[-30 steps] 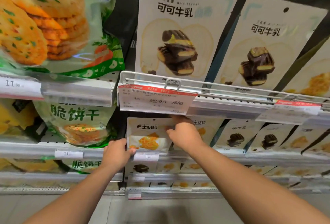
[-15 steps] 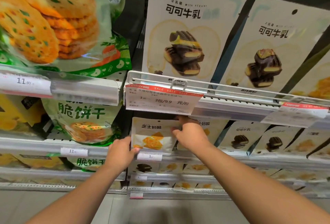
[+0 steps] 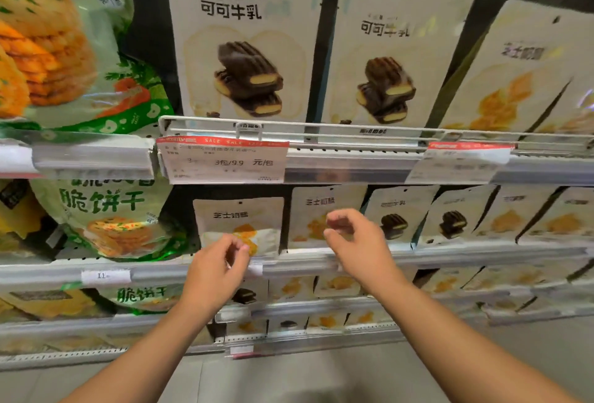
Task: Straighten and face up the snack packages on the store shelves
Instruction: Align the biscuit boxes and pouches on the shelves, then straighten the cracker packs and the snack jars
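A cream snack package with an orange cheese picture [image 3: 238,222] stands upright and faces forward at the left end of the middle shelf. My left hand [image 3: 218,269] hovers in front of its lower edge with fingers loosely curled and nothing in them; blur hides any contact. My right hand [image 3: 356,240] is off that package, in front of the neighbouring cheese package [image 3: 316,209], with fingers loosely curled and holding nothing. Further right, chocolate packages [image 3: 397,219] and more cheese packages [image 3: 511,216] lean in a row.
Two large chocolate packages [image 3: 244,45] hang behind the upper shelf's wire rail [image 3: 353,128], with a red sale tag [image 3: 225,161] below. Green cracker bags [image 3: 106,216] fill the left bay. Lower shelves hold several more packages. The grey floor lies below.
Both hands have let go of the cheese package and pulled back toward me. The right hand moved right and down from the package's top edge. The view has moved closer and tilted.
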The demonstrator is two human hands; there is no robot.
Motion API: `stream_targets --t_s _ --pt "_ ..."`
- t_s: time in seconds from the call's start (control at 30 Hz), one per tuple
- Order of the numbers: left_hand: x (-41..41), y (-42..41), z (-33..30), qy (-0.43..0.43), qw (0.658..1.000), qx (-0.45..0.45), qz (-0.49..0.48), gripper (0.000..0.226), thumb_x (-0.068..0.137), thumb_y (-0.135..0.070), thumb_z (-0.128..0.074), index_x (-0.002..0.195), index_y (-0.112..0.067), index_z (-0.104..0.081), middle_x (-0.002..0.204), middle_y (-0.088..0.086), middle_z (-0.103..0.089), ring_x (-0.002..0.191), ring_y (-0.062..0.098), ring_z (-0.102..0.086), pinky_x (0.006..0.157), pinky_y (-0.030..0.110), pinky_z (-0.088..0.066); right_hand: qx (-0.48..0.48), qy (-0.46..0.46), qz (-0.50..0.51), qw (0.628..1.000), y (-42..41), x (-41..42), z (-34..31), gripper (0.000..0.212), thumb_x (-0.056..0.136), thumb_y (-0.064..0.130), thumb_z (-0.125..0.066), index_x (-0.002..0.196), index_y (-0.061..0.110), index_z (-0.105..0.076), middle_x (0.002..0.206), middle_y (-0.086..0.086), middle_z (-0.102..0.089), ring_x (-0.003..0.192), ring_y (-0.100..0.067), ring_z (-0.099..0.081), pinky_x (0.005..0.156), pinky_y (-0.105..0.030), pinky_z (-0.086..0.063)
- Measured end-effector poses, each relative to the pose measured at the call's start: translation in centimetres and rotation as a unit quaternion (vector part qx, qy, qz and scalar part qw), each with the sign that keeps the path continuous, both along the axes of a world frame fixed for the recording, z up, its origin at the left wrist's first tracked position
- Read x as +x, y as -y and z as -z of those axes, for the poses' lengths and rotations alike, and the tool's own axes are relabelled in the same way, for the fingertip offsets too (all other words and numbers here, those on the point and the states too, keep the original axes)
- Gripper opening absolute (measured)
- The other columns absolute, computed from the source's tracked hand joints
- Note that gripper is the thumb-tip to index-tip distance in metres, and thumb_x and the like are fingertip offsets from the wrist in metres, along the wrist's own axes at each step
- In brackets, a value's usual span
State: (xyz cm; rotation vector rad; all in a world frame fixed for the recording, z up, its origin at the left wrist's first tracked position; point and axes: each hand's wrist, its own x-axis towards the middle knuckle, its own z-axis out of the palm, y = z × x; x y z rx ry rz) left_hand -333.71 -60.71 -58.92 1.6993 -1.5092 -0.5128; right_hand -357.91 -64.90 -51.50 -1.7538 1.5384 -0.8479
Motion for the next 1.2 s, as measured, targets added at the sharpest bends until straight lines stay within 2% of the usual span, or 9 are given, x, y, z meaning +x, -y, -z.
stream_targets --t_s 0.1,0.27,0.4,0.5,0.57,0.67,0.87,1.07,1.2 --pt "-5.9 0.0 -1.3 -0.012 0.997 0.030 0.067 0.023 0.092 -0.027 -0.061 0.070 -0.033 -0.060 0.063 -0.010 -0.061 0.067 0.001 -0.057 0.053 0.014 -0.038 -0.001 0.067 0.051 0.996 -3.6 -6.4 0.1 0.015 0.089 0.023 -0.068 0.092 0.036 -0.064 0.091 0.018 -0.067 0.088 0.008 -0.060 0.073 -0.005 -0.045" --pt "-21.6 -0.8 -5.1 -0.028 0.978 0.038 0.204 0.024 0.093 -0.026 -0.061 0.070 -0.032 -0.063 0.064 -0.012 -0.063 0.066 0.003 -0.058 0.055 0.011 -0.039 -0.005 0.189 0.177 0.966 -12.4 -20.0 0.8 0.015 0.087 0.020 -0.072 0.090 0.035 -0.070 0.085 0.012 -0.071 0.080 -0.005 -0.065 0.072 -0.021 -0.054" --pt "-33.8 -3.2 -8.1 -0.023 0.939 0.040 0.340 0.021 0.093 -0.026 -0.060 0.074 -0.030 -0.066 0.068 -0.016 -0.065 0.063 0.002 -0.057 0.056 0.014 -0.042 -0.024 0.231 0.291 0.928 -19.3 -30.8 0.7 0.020 0.085 0.019 -0.074 0.086 0.039 -0.069 0.076 0.010 -0.070 0.069 -0.007 -0.062 0.068 -0.020 -0.049" --pt "-40.3 -4.5 -8.9 -0.016 0.909 0.066 0.412 0.018 0.094 -0.029 -0.060 0.078 -0.031 -0.068 0.076 -0.010 -0.067 0.070 0.009 -0.061 0.065 0.026 -0.048 -0.050 0.228 0.366 0.901 -23.4 -37.8 -1.1 0.017 0.083 0.025 -0.075 0.084 0.040 -0.069 0.078 0.008 -0.071 0.071 -0.007 -0.065 0.076 -0.030 -0.053" --pt "-43.3 -4.8 -8.7 -0.001 0.895 0.088 0.438 0.015 0.094 -0.034 -0.059 0.082 -0.036 -0.067 0.083 -0.007 -0.068 0.072 0.010 -0.061 0.065 0.022 -0.048 -0.079 0.213 0.402 0.887 -25.0 -42.0 -2.9 0.017 0.082 0.026 -0.076 0.082 0.042 -0.070 0.080 0.009 -0.072 0.072 -0.006 -0.067 0.078 -0.035 -0.056" --pt "-46.4 -3.8 -7.8 0.031 0.884 0.097 0.455 0.009 0.093 -0.040 -0.058 0.089 -0.047 -0.062 0.087 -0.011 -0.068 0.072 0.007 -0.061 0.063 0.016 -0.045 -0.125 0.181 0.433 0.874 -25.5 -48.1 -6.0 0.017 0.082 0.025 -0.076 0.086 0.041 -0.070 0.082 0.008 -0.073 0.076 -0.009 -0.069 0.080 -0.039 -0.057" --pt "-52.5 2.7 -7.7 0.046 0.905 0.093 0.413 0.013 0.090 -0.034 -0.065 0.088 -0.046 -0.065 0.080 -0.013 -0.070 0.071 0.002 -0.063 0.059 0.014 -0.045 -0.182 0.143 0.440 0.867 -22.8 -57.9 -8.5 0.016 0.080 0.030 -0.074 0.094 0.036 -0.071 0.091 0.004 -0.075 0.085 -0.014 -0.070 0.081 -0.044 -0.058" --pt "-64.5 10.0 -9.9 0.020 0.901 0.026 0.432 0.011 0.091 -0.038 -0.060 0.089 -0.047 -0.065 0.081 -0.020 -0.068 0.074 0.000 -0.062 0.062 0.027 -0.049 -0.153 0.105 0.423 0.887 -17.6 -65.6 -6.5 0.035 0.083 0.008 -0.071 0.093 0.041 -0.069 0.090 0.006 -0.075 0.081 -0.011 -0.070 0.073 -0.038 -0.058" --pt "-74.7 13.1 -12.8 -0.015 0.877 0.002 0.480 0.011 0.088 -0.041 -0.059 0.089 -0.050 -0.065 0.084 -0.022 -0.069 0.077 0.000 -0.064 0.064 0.019 -0.053 -0.144 0.090 0.411 0.896 -14.0 -70.5 -6.2 0.034 0.082 0.010 -0.072 0.095 0.041 -0.069 0.092 0.005 -0.075 0.079 -0.012 -0.069 0.071 -0.036 -0.059"
